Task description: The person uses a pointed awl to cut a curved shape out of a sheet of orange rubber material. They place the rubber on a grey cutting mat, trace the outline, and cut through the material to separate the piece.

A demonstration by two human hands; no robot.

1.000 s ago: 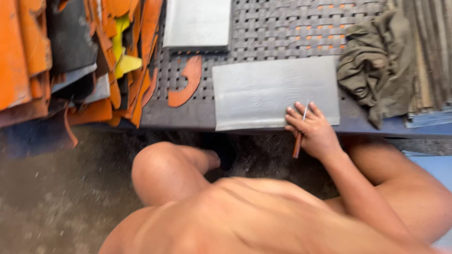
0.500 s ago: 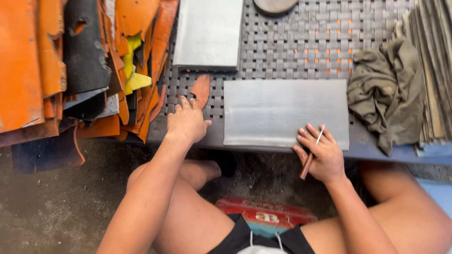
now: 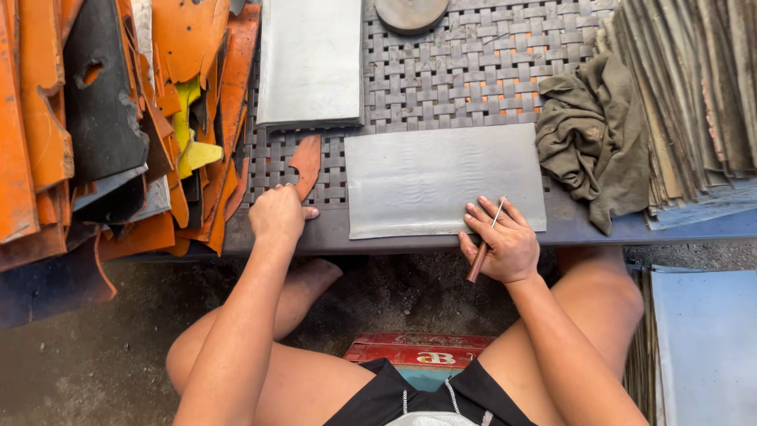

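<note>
A grey metal sheet (image 3: 438, 177) lies flat on the woven strap table (image 3: 457, 75). My right hand (image 3: 498, 241) rests on the sheet's lower right edge and holds a thin metal scriber with a brown wooden handle (image 3: 478, 260). My left hand (image 3: 277, 213) closes over the lower end of a curved orange-brown template piece (image 3: 306, 162) that lies left of the sheet.
Jagged orange and black metal scraps (image 3: 102, 126) are piled at the left. A second grey sheet (image 3: 311, 59) lies at the back, a round disc (image 3: 410, 12) beyond it. An olive rag (image 3: 595, 138) and stacked sheets (image 3: 694, 102) sit right. A red crate (image 3: 418, 351) is under me.
The view rose from my knees to the table. My left hand came up onto the orange-brown template and closed over its lower end. My right hand has stayed on the sheet with the scriber.
</note>
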